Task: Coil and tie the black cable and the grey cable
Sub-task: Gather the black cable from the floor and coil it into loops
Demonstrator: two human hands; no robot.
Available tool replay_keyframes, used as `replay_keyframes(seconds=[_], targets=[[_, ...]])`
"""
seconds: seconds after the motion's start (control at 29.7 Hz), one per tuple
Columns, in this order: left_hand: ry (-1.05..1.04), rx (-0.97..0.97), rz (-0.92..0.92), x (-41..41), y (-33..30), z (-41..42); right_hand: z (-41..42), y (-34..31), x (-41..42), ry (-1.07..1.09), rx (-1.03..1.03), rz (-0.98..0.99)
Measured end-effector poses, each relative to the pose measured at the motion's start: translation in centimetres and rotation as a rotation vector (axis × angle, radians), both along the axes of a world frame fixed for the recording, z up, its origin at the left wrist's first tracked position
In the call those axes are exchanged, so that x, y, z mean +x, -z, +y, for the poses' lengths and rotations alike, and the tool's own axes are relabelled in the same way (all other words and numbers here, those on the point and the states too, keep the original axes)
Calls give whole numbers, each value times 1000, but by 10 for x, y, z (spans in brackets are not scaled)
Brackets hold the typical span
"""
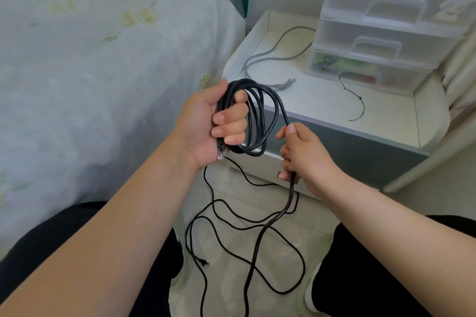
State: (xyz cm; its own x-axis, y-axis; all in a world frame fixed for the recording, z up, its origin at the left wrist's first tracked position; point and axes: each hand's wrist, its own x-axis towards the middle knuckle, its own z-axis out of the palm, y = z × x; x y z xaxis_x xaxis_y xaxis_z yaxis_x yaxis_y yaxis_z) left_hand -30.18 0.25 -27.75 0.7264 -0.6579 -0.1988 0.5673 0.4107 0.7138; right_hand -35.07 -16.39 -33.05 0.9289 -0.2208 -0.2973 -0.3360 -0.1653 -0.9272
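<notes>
Loose black cable (257, 239), limp and light, is fed by the closed right hand (301, 154); coils are clasped in the left hand (211, 123).

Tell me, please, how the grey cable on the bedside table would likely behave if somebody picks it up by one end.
The grey cable would probably hang limp yet keep some springy curve, since it lies in loose bends on the table. It looks thin, so likely light. Its plug end may swing and drag across the top.
</notes>
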Motion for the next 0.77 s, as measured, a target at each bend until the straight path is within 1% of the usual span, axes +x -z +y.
replay_keyframes(seconds=[0.13, 0.3, 0.4, 0.5, 0.54, 0.57, 0.64, 0.67, 0.71, 0.77], targets=[[-108, 18, -10, 0, -2, 0, 6, -1, -4, -45, 27, 25], [-300, 38, -12, 1, -3, -4, 18, -1, -14, -201, 16, 103], [-478, -37, 51, 6, -4, -5, 24, 3, -17, -287, -50, 192], [-721, -129, 164, 18, -7, 4, 29, 11, -21, -317, -79, 314], [-802, -132, 189, 22, -7, 9, 31, 14, -23, -332, -136, 324], [-875, -123, 202, 27, -6, 13, 31, 17, -26, -365, -255, 286], [-964, -71, 198, 33, -4, 19, 28, 24, -29, -447, -618, 128], [-974, -30, 186, 34, -4, 19, 26, 25, -31, -509, -808, 71], [-968, 25, 167, 34, -3, 17, 25, 24, -32, -572, -949, 29], [-925, 206, 73, 33, -2, 10, 24, 17, -33, -675, -1104, -83]])
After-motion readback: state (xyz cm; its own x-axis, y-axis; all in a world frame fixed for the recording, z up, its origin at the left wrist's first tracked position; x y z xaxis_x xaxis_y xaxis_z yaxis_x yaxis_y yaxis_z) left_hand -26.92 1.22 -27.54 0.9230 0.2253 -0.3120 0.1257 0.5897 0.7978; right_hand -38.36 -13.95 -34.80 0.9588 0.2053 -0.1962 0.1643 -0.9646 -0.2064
